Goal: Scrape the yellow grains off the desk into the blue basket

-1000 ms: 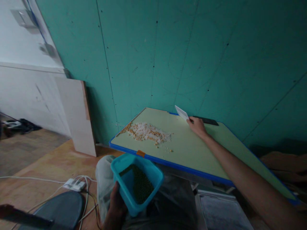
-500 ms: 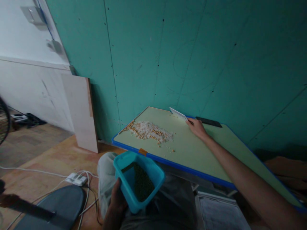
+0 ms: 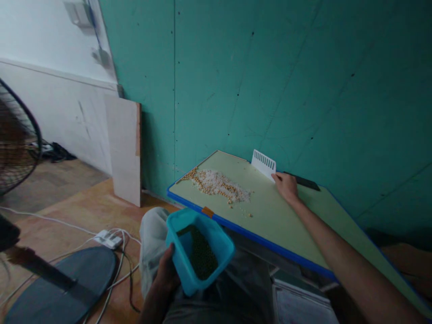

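Note:
My left hand (image 3: 167, 272) grips a teal plastic tub (image 3: 199, 249) of small dark green beans, held over my lap just below the table's near edge. My right hand (image 3: 286, 186) reaches across the pale green table (image 3: 270, 211) and pinches a white slotted card (image 3: 263, 164), which stands raised near the back wall. A heap of white grains mixed with yellow beans (image 3: 218, 182) lies on the table's left part, well left of my right hand. A few stray beans (image 3: 249, 214) sit closer to the front edge.
A dark flat object (image 3: 303, 182) lies at the table's back beside my right hand. The teal wall (image 3: 270, 81) stands directly behind. On the floor to the left are a power strip with cables (image 3: 108, 239), a fan's round base (image 3: 64, 283) and a leaning board (image 3: 126, 150).
The view has swung left and the fan has come into sight. My right hand has tipped the white card up, so its slotted face shows. The teal tub stays in my left hand.

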The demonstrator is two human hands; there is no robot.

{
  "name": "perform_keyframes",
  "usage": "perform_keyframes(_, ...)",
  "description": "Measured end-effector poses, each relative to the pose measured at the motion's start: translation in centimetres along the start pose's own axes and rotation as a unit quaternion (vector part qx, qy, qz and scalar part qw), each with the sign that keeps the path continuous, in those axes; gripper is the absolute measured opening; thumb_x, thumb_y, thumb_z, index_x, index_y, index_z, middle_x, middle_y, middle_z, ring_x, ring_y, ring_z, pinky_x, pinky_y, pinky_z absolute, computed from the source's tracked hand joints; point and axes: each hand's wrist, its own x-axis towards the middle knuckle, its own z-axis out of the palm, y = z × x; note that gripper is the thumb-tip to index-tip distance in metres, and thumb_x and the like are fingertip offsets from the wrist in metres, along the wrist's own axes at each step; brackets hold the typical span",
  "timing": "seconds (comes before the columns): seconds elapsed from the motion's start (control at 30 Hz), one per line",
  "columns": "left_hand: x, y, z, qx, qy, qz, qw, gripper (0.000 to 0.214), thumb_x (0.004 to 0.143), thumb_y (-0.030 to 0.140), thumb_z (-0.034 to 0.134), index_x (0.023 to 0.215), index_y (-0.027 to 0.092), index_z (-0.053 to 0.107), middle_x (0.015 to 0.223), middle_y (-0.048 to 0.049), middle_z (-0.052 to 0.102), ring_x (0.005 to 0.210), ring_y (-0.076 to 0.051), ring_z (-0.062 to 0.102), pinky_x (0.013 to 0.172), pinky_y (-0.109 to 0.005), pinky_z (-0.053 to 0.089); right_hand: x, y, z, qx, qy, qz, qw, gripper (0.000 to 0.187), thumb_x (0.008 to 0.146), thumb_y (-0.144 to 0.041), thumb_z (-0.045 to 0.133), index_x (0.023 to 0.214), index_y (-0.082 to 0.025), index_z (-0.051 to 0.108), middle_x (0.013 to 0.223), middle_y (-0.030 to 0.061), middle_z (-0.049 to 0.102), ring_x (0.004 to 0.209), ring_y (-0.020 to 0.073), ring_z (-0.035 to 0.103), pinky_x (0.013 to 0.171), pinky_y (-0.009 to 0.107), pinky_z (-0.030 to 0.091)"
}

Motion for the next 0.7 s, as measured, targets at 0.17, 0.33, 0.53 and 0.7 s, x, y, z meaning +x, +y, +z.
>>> perform_keyframes(0.17, -0.3, -0.1, 1.9, 0.009, 0.100, 0.002, 0.995, 0.033, 0.092, 0.029, 0.070, 0.117, 0.013, 0.082, 0.097, -0.0141, 0.087, 0.126, -0.040, 0.074, 0.122, -0.057, 0.045, 0.5, -0.3, 0.2, -0.012, 0.014, 0.016, 1.000, 0.037, 0.095, -0.036, 0.054, 0.085, -0.013, 0.081, 0.076, 0.0137, 0.077, 0.073, 0.0265, 0.065, 0.070, 0.033, 0.040)
perform_keyframes(0.33, -0.3, 0.0, 1.8, 0.013, 0.092, 0.004, 0.996, 0.058, 0.086, 0.031, 0.081, 0.139, 0.010, 0.072, 0.107, -0.0175, 0.086, 0.127, -0.043, 0.072, 0.121, -0.058, 0.046, 1.2, -1.2, 0.9, 0.002, 0.025, 0.027, 0.999, 0.036, 0.093, -0.036, 0.055, 0.078, -0.015, 0.079, 0.073, 0.0132, 0.076, 0.072, 0.0267, 0.065, 0.071, 0.034, 0.041)
perform_keyframes(0.53, -0.3, -0.1, 1.4, 0.025, 0.113, 0.003, 0.993, 0.080, 0.093, 0.031, 0.075, 0.164, 0.009, 0.046, 0.124, -0.0206, 0.082, 0.127, -0.042, 0.073, 0.119, -0.060, 0.049, 2.6, -2.6, 2.5, 0.056, 0.038, 0.054, 0.996, 0.036, 0.092, -0.038, 0.055, 0.081, -0.017, 0.081, 0.069, 0.0102, 0.076, 0.073, 0.0262, 0.068, 0.069, 0.032, 0.047)
perform_keyframes(0.7, -0.3, -0.3, 1.1, 0.030, 0.113, 0.015, 0.993, 0.069, 0.090, 0.032, 0.081, 0.152, 0.010, 0.063, 0.121, -0.0207, 0.083, 0.126, -0.044, 0.073, 0.119, -0.062, 0.047, 3.2, -3.7, 3.5, 0.101, 0.034, 0.075, 0.992, 0.038, 0.091, -0.042, 0.056, 0.083, -0.016, 0.083, 0.065, 0.0094, 0.074, 0.067, 0.0261, 0.070, 0.067, 0.033, 0.052)
